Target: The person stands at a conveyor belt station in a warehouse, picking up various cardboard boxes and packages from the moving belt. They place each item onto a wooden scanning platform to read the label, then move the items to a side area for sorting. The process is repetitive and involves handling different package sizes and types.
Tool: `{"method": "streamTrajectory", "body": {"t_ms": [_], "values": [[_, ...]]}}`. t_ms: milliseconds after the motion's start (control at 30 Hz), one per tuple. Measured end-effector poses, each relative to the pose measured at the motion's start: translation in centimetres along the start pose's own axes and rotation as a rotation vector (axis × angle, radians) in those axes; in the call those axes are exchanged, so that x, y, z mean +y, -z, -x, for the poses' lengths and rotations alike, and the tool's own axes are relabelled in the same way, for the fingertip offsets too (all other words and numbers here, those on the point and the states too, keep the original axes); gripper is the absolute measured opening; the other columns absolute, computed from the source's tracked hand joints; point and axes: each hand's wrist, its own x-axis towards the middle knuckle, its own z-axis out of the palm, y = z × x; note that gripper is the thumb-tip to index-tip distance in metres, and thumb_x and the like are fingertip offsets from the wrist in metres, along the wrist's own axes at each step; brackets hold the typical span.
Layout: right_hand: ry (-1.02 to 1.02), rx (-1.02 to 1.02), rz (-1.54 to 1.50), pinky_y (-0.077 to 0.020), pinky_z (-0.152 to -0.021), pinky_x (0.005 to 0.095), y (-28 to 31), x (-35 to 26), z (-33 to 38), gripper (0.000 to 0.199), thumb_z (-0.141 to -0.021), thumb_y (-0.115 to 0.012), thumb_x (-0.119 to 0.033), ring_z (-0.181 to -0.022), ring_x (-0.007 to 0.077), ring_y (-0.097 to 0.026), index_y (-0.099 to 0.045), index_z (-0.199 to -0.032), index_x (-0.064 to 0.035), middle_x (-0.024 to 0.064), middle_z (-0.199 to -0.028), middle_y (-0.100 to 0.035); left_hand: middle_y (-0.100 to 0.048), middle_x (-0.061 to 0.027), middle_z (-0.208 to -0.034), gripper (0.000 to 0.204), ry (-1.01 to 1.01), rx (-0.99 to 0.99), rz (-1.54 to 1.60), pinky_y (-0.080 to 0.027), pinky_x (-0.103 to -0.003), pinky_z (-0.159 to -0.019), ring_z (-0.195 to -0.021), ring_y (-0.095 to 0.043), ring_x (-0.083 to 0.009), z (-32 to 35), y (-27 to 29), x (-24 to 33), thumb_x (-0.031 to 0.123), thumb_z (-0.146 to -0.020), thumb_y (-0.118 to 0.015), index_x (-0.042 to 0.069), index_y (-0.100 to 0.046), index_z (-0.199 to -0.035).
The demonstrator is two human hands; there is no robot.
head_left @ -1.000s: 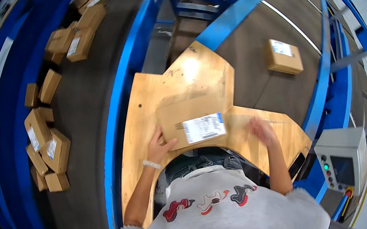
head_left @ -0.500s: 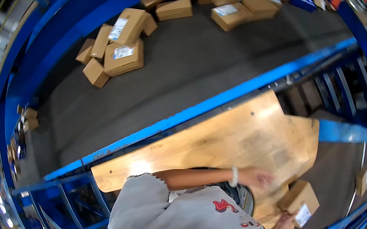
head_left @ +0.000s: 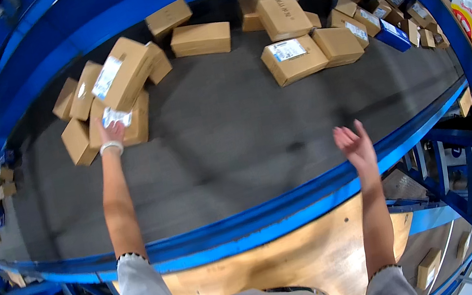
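My left hand [head_left: 112, 132] reaches over a dark conveyor belt and lies with its fingers stretched out on a cardboard box [head_left: 138, 123] that has a white label. Resting partly on that box is another labelled carton [head_left: 123, 73], tilted. Smaller brown boxes lean close by: one box [head_left: 78, 140] left of my hand, another carton [head_left: 86, 89] farther back. My right hand [head_left: 356, 145] hovers over the near edge of the belt, fingers apart and slightly bent, holding nothing. Nearest ahead of it are a labelled box [head_left: 294, 59] and a plain box [head_left: 338, 45], side by side.
A blue rail [head_left: 202, 246] borders the belt in front of me, with a wooden tabletop [head_left: 314, 252] below it. Several small parcels, one box blue [head_left: 392, 35], crowd the far right. A white plastic bag [head_left: 471, 23] hangs at the right frame. Lower right, a box [head_left: 429, 268] lies on another surface.
My right hand has let go of the box it held at the lower right and moved up over the belt. My left hand has swung from above the tabletop onto a labelled box.
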Motion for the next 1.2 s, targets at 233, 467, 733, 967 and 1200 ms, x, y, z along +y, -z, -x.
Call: {"method": "streamTrajectory", "body": {"t_ms": [233,467,733,967,1200], "values": [[-0.052,0.131,-0.038,-0.0224,-0.126,0.0506,-7.8,6.2,-29.0,0.143,-0.073,-0.078,-0.075,-0.154,0.0362,-0.021,-0.002,-0.158,0.0109,0.0295,-0.162,-0.019,-0.052,-0.0219,-0.131,0.125,0.084,0.040,-0.041,-0.052,-0.041,-0.100,-0.111,-0.058,-0.0345,-3.7,-3.7,-0.1,0.087,-0.069,-0.070,-0.011,-0.043,-0.141],[-0.056,0.164,0.176,-0.0395,-0.089,0.0361,-11.6,6.2,-35.2,0.133,-0.056,-0.085,-0.080,-0.110,0.0245,-0.043,-0.033,-0.152,-0.0042,0.0137,-0.147,-0.040,-0.054,-0.0151,-0.114,0.099,0.118,-0.116,0.043,-0.054,-0.041,-0.085,-0.093,-0.060,-0.0276,-0.9,-9.5,-3.0,0.073,-0.066,-0.084,-0.008,-0.056,-0.115],[-0.157,-0.203,0.078,-0.0483,-0.106,0.0540,-13.6,0.4,-26.1,0.078,-0.084,-0.078,-0.043,-0.130,0.0329,-0.055,-0.046,-0.146,-0.0092,0.0154,-0.140,-0.057,-0.047,-0.0186,-0.143,0.090,-0.126,-0.075,0.103,-0.045,-0.053,-0.114,-0.133,-0.050,-0.0378,6.0,-14.0,-10.6,0.043,-0.077,-0.087,0.012,-0.041,-0.148],[-0.168,-0.258,-0.123,-0.0453,-0.111,0.0480,4.3,-12.4,4.9,0.063,-0.096,-0.068,-0.033,-0.128,0.0313,-0.058,-0.048,-0.146,-0.0015,0.0176,-0.142,-0.059,-0.063,-0.0106,-0.127,0.060,-0.160,-0.302,-0.328,-0.058,-0.036,-0.083,-0.108,-0.066,-0.0247,27.1,-9.6,-21.0,0.042,-0.091,-0.070,0.010,-0.052,-0.139],[0.414,0.225,-0.104,-0.0407,-0.117,0.0480,25.8,-11.7,36.0,0.074,-0.092,-0.071,-0.037,-0.134,0.0311,-0.054,-0.044,-0.149,0.0003,0.0176,-0.145,-0.056,-0.057,-0.0219,-0.140,0.088,0.129,-0.994,-0.472,-0.052,-0.045,-0.104,-0.126,-0.060,-0.0326,49.7,-21.0,-34.5,0.043,-0.082,-0.071,-0.010,-0.041,-0.146]]}}
